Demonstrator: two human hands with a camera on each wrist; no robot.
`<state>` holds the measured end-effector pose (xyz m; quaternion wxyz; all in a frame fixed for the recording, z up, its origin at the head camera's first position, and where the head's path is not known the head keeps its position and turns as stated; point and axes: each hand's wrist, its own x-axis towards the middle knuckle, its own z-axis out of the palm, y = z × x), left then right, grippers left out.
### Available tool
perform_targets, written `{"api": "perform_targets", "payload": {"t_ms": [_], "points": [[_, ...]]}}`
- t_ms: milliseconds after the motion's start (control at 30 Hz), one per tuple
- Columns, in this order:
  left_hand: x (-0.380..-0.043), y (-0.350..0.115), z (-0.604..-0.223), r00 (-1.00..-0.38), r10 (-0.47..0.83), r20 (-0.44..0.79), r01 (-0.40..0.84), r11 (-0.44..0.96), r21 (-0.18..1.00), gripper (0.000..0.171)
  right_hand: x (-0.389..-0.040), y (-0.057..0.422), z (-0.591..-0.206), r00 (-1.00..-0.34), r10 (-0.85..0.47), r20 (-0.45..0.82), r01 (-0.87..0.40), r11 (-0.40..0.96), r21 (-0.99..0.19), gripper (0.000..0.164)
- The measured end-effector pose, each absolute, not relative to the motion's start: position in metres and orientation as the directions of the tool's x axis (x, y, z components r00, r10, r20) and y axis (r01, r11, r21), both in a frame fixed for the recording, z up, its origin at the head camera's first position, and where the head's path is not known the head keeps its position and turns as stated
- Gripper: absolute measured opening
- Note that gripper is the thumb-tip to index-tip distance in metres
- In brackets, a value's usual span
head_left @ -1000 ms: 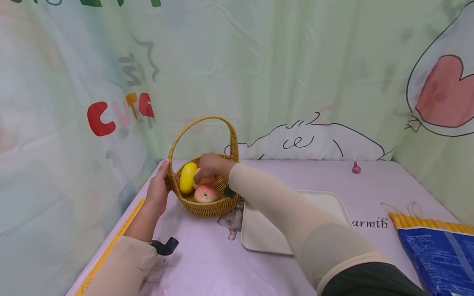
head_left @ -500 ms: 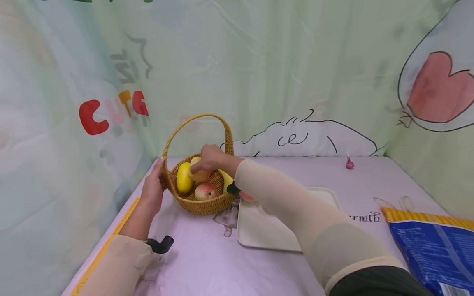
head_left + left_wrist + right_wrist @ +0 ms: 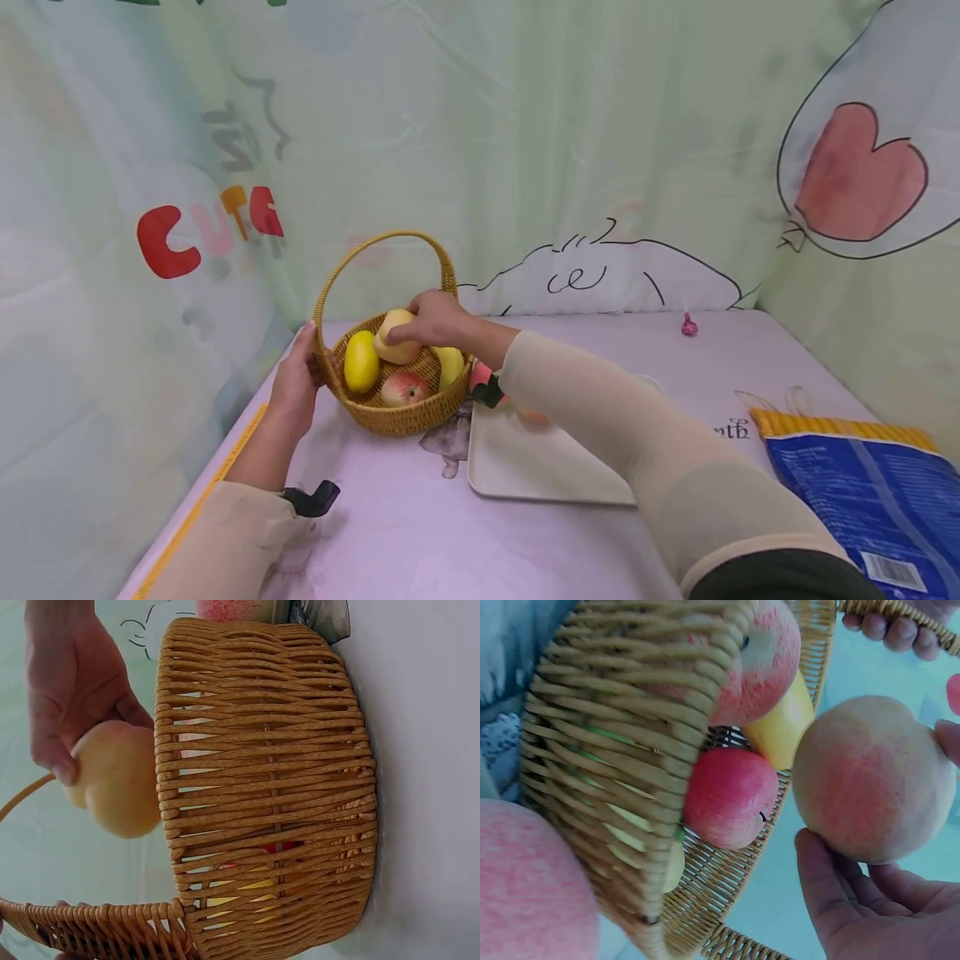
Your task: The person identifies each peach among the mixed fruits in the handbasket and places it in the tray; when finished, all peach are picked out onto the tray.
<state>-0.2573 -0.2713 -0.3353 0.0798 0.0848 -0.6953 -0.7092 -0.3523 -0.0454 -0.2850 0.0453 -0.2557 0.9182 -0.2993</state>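
Observation:
My left hand [image 3: 294,383] grips the wicker basket [image 3: 397,421] at the left foot of its arched handle. Between the fingers and thumb of my right hand [image 3: 444,321] is a peach [image 3: 870,780], held above the basket's rim. Inside lie a smooth yellow oval fruit [image 3: 362,362], a pink-speckled apple [image 3: 405,388] and a banana [image 3: 450,367]. The right wrist view also shows a red apple [image 3: 731,795] deeper in the basket. The left wrist view shows mostly the basket's woven side, with the peach beyond it.
A pale tray [image 3: 540,479] lies right of the basket, partly under my right forearm, with reddish fruit [image 3: 534,415] on it. Farther right is a blue and yellow bag [image 3: 862,492]. A small purple onion-like thing [image 3: 689,325] sits near the back curtain.
My right hand has lifted the peach from among the other fruit. As the forearm shifted, the banana and the fruit on the tray came into view. My left hand keeps its grip.

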Motion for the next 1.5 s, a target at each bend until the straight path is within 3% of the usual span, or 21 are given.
{"api": "perform_targets", "payload": {"t_ms": [167,733,1133,1500], "points": [[-0.255,-0.274,-0.335,-0.973,-0.232,-0.004,0.006,-0.042,0.999,0.058,-0.34,-0.034,-0.282,-0.875,-0.473,0.107,-0.411,0.606,-0.681,0.052],[-0.254,-0.274,-0.337,-0.972,-0.234,0.014,0.034,-0.082,0.996,0.054,-0.31,0.012,-0.28,-0.888,-0.436,0.148,-0.362,0.464,-0.808,0.043],[-0.252,-0.275,-0.337,-0.975,-0.223,0.018,0.044,-0.111,0.993,0.053,-0.27,0.055,-0.313,-0.894,-0.422,0.152,-0.331,0.392,-0.858,0.049],[-0.252,-0.27,-0.334,-0.979,-0.204,0.021,0.037,-0.075,0.996,0.051,-0.24,0.088,-0.349,-0.926,-0.369,0.084,-0.254,0.441,-0.861,0.056]]}}
